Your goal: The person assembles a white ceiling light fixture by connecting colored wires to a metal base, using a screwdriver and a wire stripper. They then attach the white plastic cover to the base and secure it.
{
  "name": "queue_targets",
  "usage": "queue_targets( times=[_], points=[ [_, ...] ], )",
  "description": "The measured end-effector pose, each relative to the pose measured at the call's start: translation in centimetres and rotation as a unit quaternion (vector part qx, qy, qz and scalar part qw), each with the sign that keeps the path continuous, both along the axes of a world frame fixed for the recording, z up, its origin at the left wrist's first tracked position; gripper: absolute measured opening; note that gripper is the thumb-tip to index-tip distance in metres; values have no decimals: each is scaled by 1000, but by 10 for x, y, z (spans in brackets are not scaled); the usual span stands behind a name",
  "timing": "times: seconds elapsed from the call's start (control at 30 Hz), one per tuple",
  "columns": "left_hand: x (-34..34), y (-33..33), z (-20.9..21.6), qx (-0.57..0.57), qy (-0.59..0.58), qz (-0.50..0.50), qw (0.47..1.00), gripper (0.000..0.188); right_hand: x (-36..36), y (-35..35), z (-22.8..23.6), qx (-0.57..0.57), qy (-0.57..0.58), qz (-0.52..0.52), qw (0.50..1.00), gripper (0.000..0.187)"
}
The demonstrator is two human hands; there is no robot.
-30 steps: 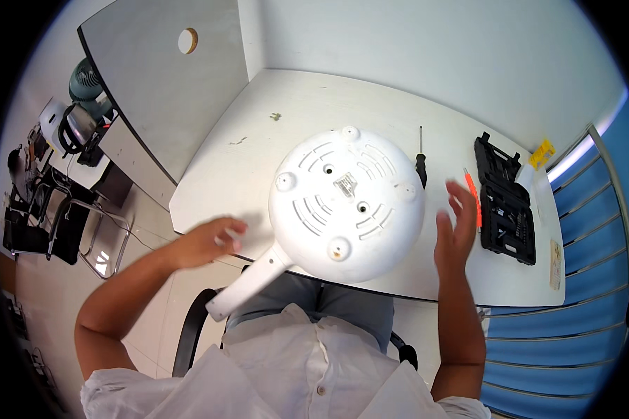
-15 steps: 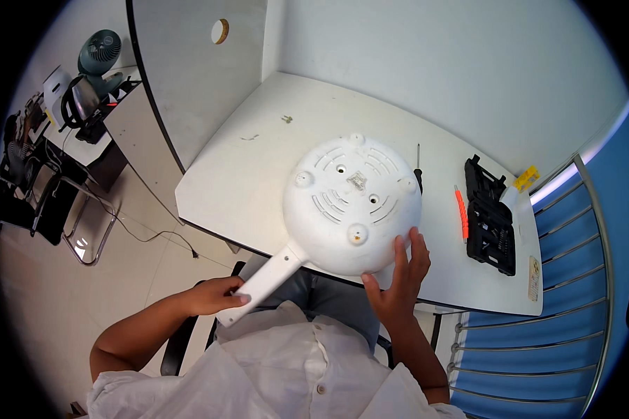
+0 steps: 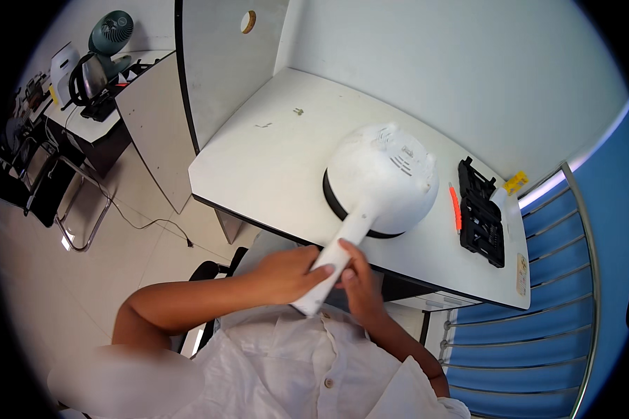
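Observation:
A white electric pot [image 3: 377, 171] is tilted bottom-up over the desk, its vented underside facing away and its dark rim toward me. The long handle [image 3: 341, 255] points down toward my shirt. My left hand [image 3: 286, 274] grips the handle near its end, thumb lying across the top. On the other side, my right hand [image 3: 362, 288] has its fingers closed on the same handle. A small screw hole shows where the handle meets the body. I cannot tell whether the rim rests on the desk.
On the white desk [image 3: 251, 171], a black tool case [image 3: 483, 234] lies open at the right beside an orange flexible shaft [image 3: 455, 208]. Small metal parts [image 3: 298, 112] lie at the back left. A metal railing [image 3: 531, 323] stands right; a kettle [image 3: 89, 80] and fan [image 3: 112, 33] are far left.
The pot has swung right and tipped, so its underside now leans away and its dark rim shows. My right hand has moved from the body to the handle. The screwdriver behind it is now hidden.

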State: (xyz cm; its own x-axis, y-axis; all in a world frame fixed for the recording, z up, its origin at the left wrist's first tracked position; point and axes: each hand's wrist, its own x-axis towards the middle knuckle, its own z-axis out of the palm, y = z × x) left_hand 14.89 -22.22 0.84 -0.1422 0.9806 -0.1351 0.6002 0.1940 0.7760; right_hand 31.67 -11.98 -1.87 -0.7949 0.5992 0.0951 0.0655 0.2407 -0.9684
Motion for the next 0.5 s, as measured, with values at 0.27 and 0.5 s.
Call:
queue_targets(
  times=[0.27,0.5],
  points=[
    [41,22,-4,31,13,-233,972,30,56,11,38,-111,-90,-102,985,78],
    [-15,51,16,194,4,-127,973,27,101,31,15,27,-224,-120,967,94]
  ],
)
